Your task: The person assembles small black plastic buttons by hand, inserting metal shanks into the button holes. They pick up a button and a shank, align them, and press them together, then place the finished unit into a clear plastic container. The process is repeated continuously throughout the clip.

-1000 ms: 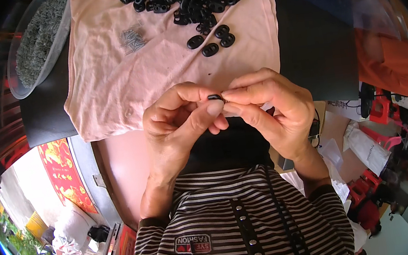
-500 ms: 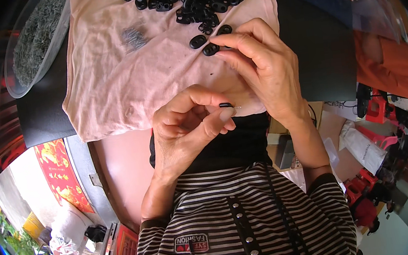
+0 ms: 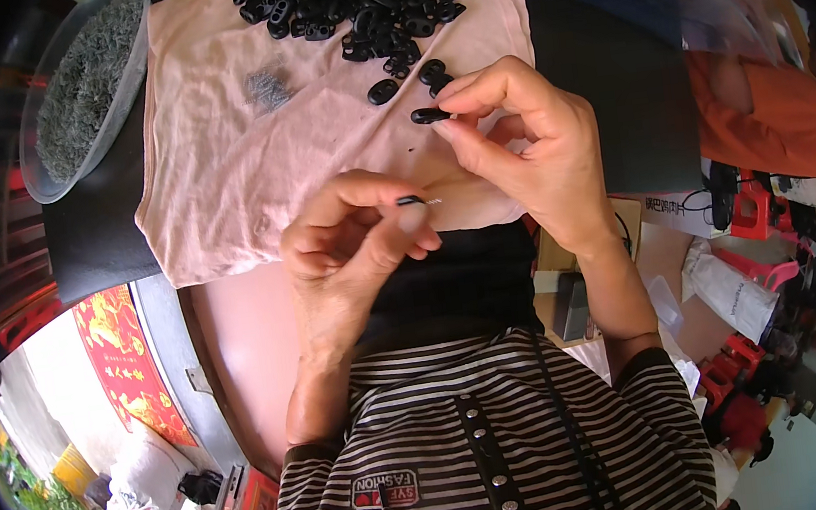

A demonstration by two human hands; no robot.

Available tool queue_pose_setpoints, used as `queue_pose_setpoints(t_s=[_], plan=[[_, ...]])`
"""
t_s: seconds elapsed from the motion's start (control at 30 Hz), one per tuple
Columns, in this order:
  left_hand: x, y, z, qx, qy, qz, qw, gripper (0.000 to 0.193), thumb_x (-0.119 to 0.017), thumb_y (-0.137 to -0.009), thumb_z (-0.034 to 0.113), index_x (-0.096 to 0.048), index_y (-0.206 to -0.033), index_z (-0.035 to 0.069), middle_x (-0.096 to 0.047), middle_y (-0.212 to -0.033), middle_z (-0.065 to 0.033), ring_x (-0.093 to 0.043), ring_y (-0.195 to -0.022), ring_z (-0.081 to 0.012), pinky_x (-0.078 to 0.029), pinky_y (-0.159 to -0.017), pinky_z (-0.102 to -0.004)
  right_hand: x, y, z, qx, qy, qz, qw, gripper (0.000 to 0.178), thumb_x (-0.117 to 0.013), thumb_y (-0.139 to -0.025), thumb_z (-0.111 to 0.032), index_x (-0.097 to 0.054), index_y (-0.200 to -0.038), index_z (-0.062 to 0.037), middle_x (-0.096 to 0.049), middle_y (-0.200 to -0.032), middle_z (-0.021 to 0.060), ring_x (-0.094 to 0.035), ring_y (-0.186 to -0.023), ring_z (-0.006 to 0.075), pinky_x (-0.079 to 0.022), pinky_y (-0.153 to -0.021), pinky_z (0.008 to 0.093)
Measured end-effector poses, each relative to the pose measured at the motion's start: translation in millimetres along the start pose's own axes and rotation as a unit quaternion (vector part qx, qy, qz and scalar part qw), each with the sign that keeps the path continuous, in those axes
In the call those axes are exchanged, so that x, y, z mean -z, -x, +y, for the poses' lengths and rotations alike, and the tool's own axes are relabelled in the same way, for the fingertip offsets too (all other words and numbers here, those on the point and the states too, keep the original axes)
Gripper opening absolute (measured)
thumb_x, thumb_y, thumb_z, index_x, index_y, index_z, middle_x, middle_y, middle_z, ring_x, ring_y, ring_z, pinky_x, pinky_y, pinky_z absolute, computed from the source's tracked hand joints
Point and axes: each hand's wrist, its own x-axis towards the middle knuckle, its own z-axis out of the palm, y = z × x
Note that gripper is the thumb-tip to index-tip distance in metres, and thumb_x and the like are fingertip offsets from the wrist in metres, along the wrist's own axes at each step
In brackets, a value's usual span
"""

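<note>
My left hand [image 3: 342,247] pinches a small black cord-lock button [image 3: 410,199] between thumb and forefinger. A thin metal spring [image 3: 434,201] sticks out from the button to the right. Above and to the right, my right hand [image 3: 535,135] grips a black oval cord-lock shell [image 3: 426,115] with thumb and fingertips, just over the pink cloth [image 3: 218,176]. Close by lie two loose shells and a single black oval shell [image 3: 382,92]. Beyond them a heap of black cord-lock parts [image 3: 370,7] covers the cloth's far side.
A small pile of springs [image 3: 267,88] rests on the cloth's left half. At the far left stands a clear plastic tub [image 3: 134,90] full of grey springs [image 3: 82,91]. The cloth lies over a black tabletop [image 3: 619,120]. Clear plastic sheeting and orange fabric [image 3: 765,124] are at the right.
My right hand has picked up a shell from beside the heap and brought it slightly nearer. The left hand has shifted a little left and up, still holding the button and spring.
</note>
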Motion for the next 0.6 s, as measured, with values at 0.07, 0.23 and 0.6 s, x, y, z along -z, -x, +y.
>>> queue_pose_setpoints(t_s=[0.07, 0.23, 0.6], plan=[[4, -3, 7, -0.034, -0.008, 0.017, 0.999, 0.011, -0.065, -0.085, 0.002, -0.061, -0.094, -0.003, -0.065, -0.079, -0.0075, -0.062, -0.069, -0.0132, -0.051, -0.063, -0.0232, 5, -2, -6, -0.004, -0.04, -0.014, 0.999, 0.014, -0.067, -0.078, 0.0, -0.061, -0.09, -0.0028, -0.065, -0.082, 0.0006, -0.062, -0.072, 0.0074, -0.048, -0.057, 0.0209], [-8, -22, 19, -0.12, -0.056, 0.045, 0.99, 0.011, -0.063, -0.087, 0.003, -0.061, -0.095, -0.003, -0.065, -0.089, -0.0094, -0.063, -0.075, -0.0136, -0.051, -0.068, -0.0245, 11, -4, -16, 0.012, -0.082, -0.047, 0.995, 0.017, -0.066, -0.079, 0.001, -0.065, -0.095, -0.0029, -0.064, -0.087, 0.0018, -0.061, -0.074, 0.0077, -0.048, -0.058, 0.02], [-16, -25, 10, -0.05, 0.041, 0.039, 0.997, 0.013, -0.059, -0.09, 0.006, -0.059, -0.1, -0.003, -0.067, -0.091, -0.0152, -0.068, -0.082, -0.02, -0.056, -0.077, -0.03, 0, 4, -15, -0.086, -0.297, -0.011, 0.951, 0.022, -0.061, -0.088, -0.003, -0.058, -0.109, 0.0029, -0.063, -0.09, 0.0068, -0.062, -0.078, 0.0087, -0.05, -0.069, 0.0199]])
